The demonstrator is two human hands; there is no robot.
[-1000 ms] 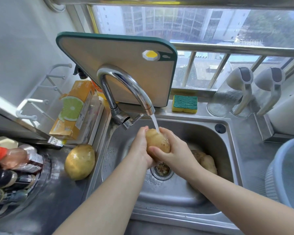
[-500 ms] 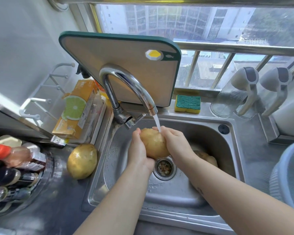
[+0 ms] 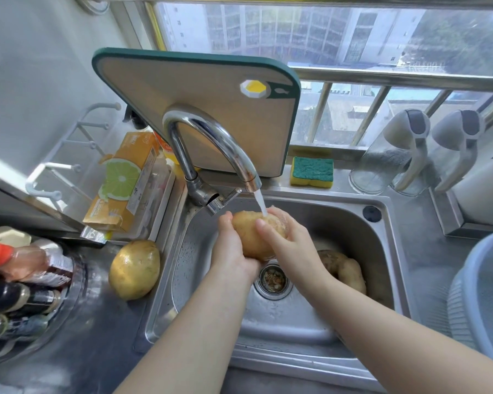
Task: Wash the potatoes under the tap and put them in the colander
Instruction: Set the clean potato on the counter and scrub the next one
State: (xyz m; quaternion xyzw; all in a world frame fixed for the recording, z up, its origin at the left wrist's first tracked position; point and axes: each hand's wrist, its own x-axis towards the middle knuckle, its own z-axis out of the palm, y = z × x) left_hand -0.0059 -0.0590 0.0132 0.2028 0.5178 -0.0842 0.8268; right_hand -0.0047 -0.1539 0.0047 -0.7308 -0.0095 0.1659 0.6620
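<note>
Both hands are over the sink (image 3: 194,268), with the held potato (image 3: 254,238) clamped between them under the tap (image 3: 211,135) spout

Left hand (image 3: 231,251): cups the held potato from the left and underneath, fingers (image 3: 226,221) curled round it

Right hand (image 3: 289,237): wraps the upper right end. Its fingers are curled over the far side and the thumb lies across the front face

Water stream (image 3: 260,202) is running. It lands on the upper right end of the held potato, right where the right hand grips it

The held potato is tilted, in the air, just above and behind the drain strainer (image 3: 273,279), not touching the sink floor

Sink potato (image 3: 346,270) lies on the sink floor at the right, partly hidden by the right forearm. I can't tell whether it's one piece or two

Tabletop potato (image 3: 134,270) lies on the tabletop (image 3: 97,342) left of the sink, just beside the rim

Colander (image 3: 481,297) stands on the tabletop at the far right, well apart from the hands and cut off by the frame edge, so I only see part of it

Behind the tap a cutting board (image 3: 197,95) leans upright. A sponge (image 3: 312,172) lies on the ledge to its right, an orange box (image 3: 125,180) sits left of the tap, and bottles (image 3: 23,280) are at the far left edge
</note>
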